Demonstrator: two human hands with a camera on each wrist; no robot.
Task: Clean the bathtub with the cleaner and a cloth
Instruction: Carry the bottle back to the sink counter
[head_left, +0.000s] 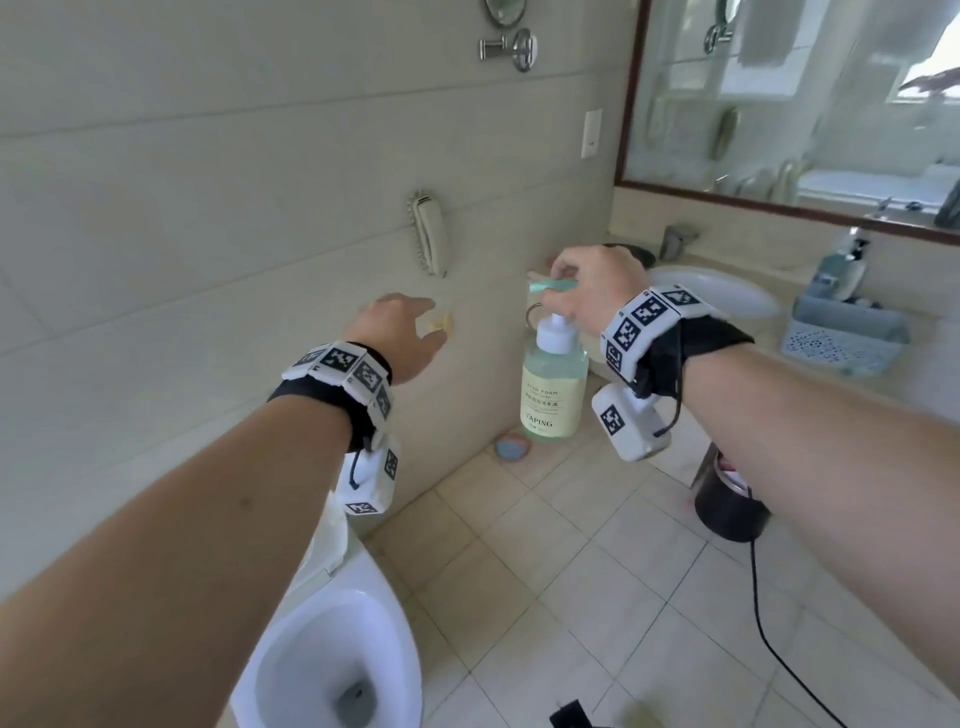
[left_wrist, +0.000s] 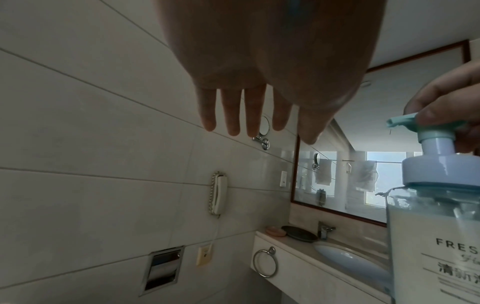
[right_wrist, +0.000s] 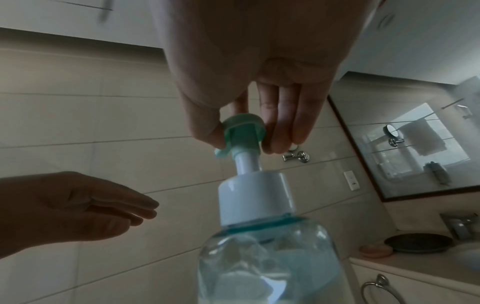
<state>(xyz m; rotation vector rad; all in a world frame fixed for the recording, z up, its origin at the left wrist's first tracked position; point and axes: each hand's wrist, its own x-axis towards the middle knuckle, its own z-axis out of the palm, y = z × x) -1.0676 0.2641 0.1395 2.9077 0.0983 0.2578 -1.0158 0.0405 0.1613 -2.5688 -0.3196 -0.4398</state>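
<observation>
Here, a person's right hand (head_left: 587, 288) hangs a pump bottle of cleaner (head_left: 551, 387) in the air by its top: the thumb and fingers (right_wrist: 283, 121) pinch the mint-green pump head (right_wrist: 242, 128) from opposite sides, and the clear bottle, holding pale green liquid under a white collar, dangles upright below, touching nothing else. The left hand (head_left: 400, 332) is held out level to the left of the bottle, near it but not touching, with its fingers (left_wrist: 231, 111) straight, slightly spread and holding nothing. Both wrists wear bands with black-and-white square markers. Behind the bottle runs a beige tiled wall (head_left: 208, 208) carrying a corded wall phone (head_left: 428, 234) up and to the bottle's left. To the right of the bottle is a counter with a white oval sink (head_left: 727, 296), a blue basket (head_left: 847, 332) and a framed mirror (head_left: 795, 98) above. Below and left of the bottle is a white toilet bowl (head_left: 311, 649); below and right, a dark bin (head_left: 727, 504) stands on the tiled floor. No bathtub or cloth can be made out clearly.
</observation>
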